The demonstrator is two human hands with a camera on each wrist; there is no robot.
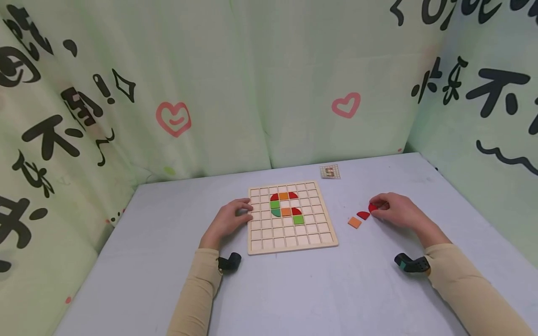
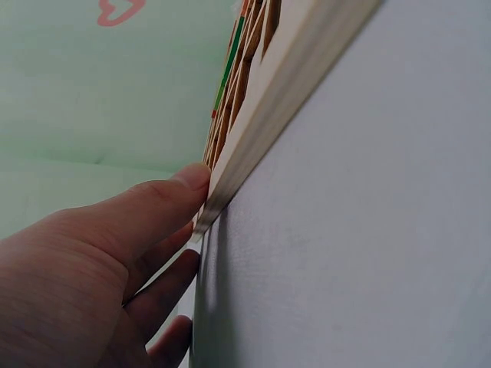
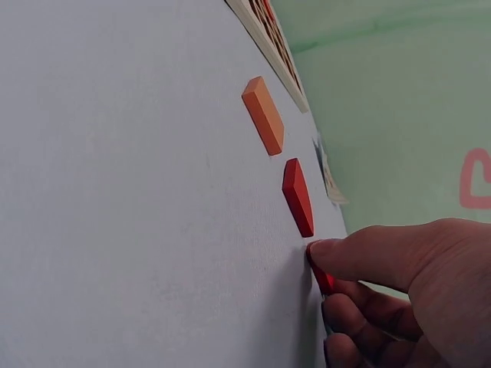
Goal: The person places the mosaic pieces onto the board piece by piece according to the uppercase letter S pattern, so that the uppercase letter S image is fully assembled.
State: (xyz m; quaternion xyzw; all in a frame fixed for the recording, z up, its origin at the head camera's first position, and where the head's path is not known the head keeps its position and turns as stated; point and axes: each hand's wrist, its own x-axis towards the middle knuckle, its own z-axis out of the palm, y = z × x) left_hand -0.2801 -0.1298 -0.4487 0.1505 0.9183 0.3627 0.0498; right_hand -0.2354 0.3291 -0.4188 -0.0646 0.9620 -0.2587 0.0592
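A wooden grid board point(image 1: 269, 245) lies on the table with red, orange and green blocks set in several of its cells. My left hand point(image 1: 229, 217) touches the board's left edge with thumb and fingertips, its fingers loosely extended. To the right of the board, my right hand point(image 1: 397, 211) pinches a red block point(image 3: 322, 277) between thumb and fingers, low at the table surface; the fingers partly cover it. Just left of that hand lie a red quarter-round block point(image 1: 363, 215) and an orange square block point(image 1: 354, 222), apart from each other.
Behind the board, a small printed card point(image 1: 329, 171) lies near the table's far edge. A white cloth covers the table point(image 1: 294, 294). Pale green curtains point(image 1: 252, 93) with black characters and pink hearts hang around the back and sides.
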